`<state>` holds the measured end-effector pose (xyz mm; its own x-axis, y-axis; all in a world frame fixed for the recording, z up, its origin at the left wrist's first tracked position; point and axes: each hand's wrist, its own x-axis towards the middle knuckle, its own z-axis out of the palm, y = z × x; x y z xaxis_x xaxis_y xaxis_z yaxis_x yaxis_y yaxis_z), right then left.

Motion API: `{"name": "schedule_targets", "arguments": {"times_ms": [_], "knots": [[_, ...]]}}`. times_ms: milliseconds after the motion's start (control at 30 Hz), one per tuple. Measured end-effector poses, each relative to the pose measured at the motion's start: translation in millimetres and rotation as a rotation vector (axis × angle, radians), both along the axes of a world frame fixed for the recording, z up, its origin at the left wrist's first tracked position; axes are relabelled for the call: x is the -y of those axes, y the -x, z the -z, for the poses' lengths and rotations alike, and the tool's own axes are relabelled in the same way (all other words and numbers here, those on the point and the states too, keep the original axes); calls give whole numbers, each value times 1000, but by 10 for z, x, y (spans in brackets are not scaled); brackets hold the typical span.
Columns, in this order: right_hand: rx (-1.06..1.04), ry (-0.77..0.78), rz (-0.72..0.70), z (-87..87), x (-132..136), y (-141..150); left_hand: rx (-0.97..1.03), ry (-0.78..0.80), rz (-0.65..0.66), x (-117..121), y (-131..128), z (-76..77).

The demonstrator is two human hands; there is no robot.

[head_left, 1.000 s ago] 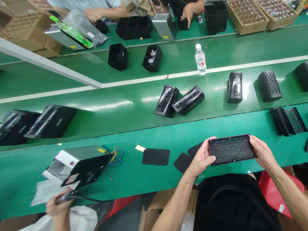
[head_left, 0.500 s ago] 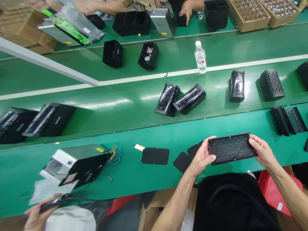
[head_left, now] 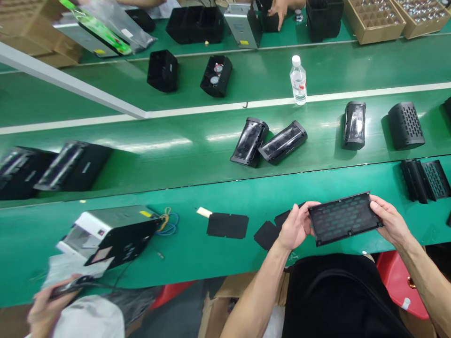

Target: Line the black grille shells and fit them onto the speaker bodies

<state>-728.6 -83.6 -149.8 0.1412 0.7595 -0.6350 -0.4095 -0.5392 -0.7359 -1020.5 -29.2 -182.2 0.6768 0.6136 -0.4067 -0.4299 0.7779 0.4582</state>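
Note:
A thin black perforated panel (head_left: 343, 218) with a raised rim hangs over the near bench, its right end tilted up. My right hand (head_left: 389, 220) grips the right end, thumb on the front. At the left end, the fingers of my left hand (head_left: 298, 226) rest against the edge and partly behind it, with the thumb off the panel's face. Flat black sheets (head_left: 267, 234) lie on the bench beside my left hand, one partly hidden by it. Another flat black sheet (head_left: 227, 226) lies further left.
Black speaker-like housings (head_left: 283, 142) stand and lie on the conveyor. A water bottle (head_left: 298, 80) stands behind. Perforated black parts (head_left: 424, 180) sit at the right. A boxy device with cables (head_left: 116, 234) is at left, near a co-worker's hand (head_left: 52, 300) holding a dark tool.
My left thumb has come off the panel's face. The panel has tilted, its left end lower. The view has shifted slightly.

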Motion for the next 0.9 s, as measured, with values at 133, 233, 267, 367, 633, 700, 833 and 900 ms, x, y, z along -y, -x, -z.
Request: {"name": "schedule_targets", "arguments": {"times_ms": [133,233,267,367,633,700,833,900], "knots": [[-22,44,-106,43,-87,-50,128,183,219,-213,-200,198],[-34,65,-188,92,-163,-39,151,280,351,-272,-391,337],[-35,72,-214,108,-188,-34,144,312,369,-269,-444,370],[-21,102,-275,158,-284,-53,130,391,369,-228,-545,426],[345,24,-75,305,-927,-379,95,462,104,-182,-560,478],[374,19,-38,342,-1069,-416,106,485,69,-184,-561,510],[504,-1,-72,452,-1259,-458,144,450,4,-221,-560,562],[645,-8,-26,524,-1402,-546,179,403,-25,-266,-542,544]]}}
